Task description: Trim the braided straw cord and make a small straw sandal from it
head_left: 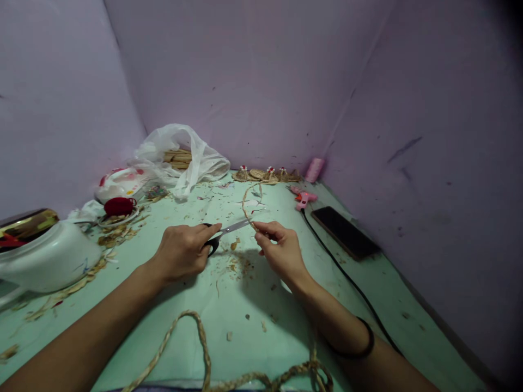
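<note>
My left hand grips black-handled scissors, with their blades pointing right toward the fingers of my other hand. Between thumb and fingertips, my right hand pinches a thin braided straw cord. One length of this cord arcs up and away over the table, and the scissor tips meet it just by my right fingertips. A thicker stretch of braided rope loops along the near edge, bunching up below my right forearm. Whether both pieces are one cord, I cannot tell.
Small straw pieces with red and white trim line the back wall beside a pink spool. A pink glue gun and a phone lie right. Leftward are a plastic bag, a red pincushion-like item and a white pot.
</note>
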Demonstrator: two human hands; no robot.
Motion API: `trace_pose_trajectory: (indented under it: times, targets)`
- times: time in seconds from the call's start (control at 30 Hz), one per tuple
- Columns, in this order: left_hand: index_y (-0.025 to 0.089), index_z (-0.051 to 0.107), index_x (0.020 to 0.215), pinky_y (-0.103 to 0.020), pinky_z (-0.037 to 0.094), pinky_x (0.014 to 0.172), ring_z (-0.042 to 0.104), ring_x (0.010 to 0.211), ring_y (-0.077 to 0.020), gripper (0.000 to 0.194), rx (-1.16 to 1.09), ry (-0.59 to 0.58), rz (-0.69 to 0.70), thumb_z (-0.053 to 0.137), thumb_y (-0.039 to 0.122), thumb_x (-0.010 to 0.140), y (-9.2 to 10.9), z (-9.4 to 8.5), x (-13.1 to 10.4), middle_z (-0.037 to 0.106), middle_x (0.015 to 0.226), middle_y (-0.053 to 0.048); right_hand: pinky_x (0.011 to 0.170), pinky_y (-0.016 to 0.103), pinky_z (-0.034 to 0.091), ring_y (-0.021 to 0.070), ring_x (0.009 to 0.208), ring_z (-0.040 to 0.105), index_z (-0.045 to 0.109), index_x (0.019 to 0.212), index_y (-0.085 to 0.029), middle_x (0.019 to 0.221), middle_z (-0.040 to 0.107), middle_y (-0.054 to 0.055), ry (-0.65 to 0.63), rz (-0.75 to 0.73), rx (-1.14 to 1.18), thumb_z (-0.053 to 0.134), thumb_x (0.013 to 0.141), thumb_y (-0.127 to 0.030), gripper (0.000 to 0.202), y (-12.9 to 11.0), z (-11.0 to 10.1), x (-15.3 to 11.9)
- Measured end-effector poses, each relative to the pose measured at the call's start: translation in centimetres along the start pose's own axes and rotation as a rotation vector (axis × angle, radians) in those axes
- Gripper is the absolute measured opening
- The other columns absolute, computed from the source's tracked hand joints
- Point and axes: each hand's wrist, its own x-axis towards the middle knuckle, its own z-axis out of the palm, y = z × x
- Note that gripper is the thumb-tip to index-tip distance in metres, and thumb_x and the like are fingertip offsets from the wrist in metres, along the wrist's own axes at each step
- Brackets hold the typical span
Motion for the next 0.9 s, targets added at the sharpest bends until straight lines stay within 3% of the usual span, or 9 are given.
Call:
trace_pose_trajectory:
  times: [0.23, 0.4, 0.7, 0.9]
  targets:
    - [0.023, 0.055, 0.115, -0.027, 0.048, 0.062, 0.065, 0.078, -0.0190, 0.046, -0.108, -0.028, -0.033, 0.045, 0.016, 0.071, -0.19, 0.19, 0.07, 0.069, 0.095, -0.003, 0.055, 0.028, 0.045, 0.0139, 0.063, 0.051, 0.070, 0.090, -0.021, 0.080, 0.064, 0.003, -0.009, 0.090, 0.085, 0.057, 0.067, -0.021, 0.027, -0.27, -0.04, 0.16]
    - [0.024, 0.056, 0.112, -0.027, 0.047, 0.071, 0.063, 0.087, -0.0182, 0.043, -0.183, 0.071, -0.139, 0.046, 0.017, 0.070, -0.23, -0.33, 0.09, 0.067, 0.101, -0.001, 0.056, 0.028, 0.045, 0.0136, 0.062, 0.051, 0.070, 0.091, -0.019, 0.077, 0.064, 0.004, -0.009, 0.127, 0.087, 0.057, 0.067, -0.021, 0.027, -0.32, -0.09, 0.15]
    - [0.022, 0.055, 0.115, -0.031, 0.045, 0.060, 0.063, 0.074, -0.0213, 0.048, 0.011, 0.027, -0.023, 0.049, 0.017, 0.067, 0.04, -0.12, 0.04, 0.068, 0.095, -0.005, 0.057, 0.029, 0.046, 0.0144, 0.063, 0.050, 0.071, 0.086, -0.021, 0.069, 0.056, 0.002, 0.072, -0.053, -0.033, 0.053, 0.069, -0.019, 0.025, -0.52, -0.19, 0.07]
    - [0.023, 0.055, 0.115, -0.030, 0.042, 0.054, 0.062, 0.065, -0.0198, 0.046, 0.078, 0.056, 0.023, 0.047, 0.017, 0.070, -0.28, 0.02, -0.08, 0.069, 0.090, -0.003, 0.056, 0.029, 0.046, 0.0145, 0.062, 0.049, 0.071, 0.087, -0.021, 0.069, 0.056, 0.002, 0.067, -0.077, -0.043, 0.053, 0.070, -0.017, 0.025, -0.73, -0.16, -0.06]
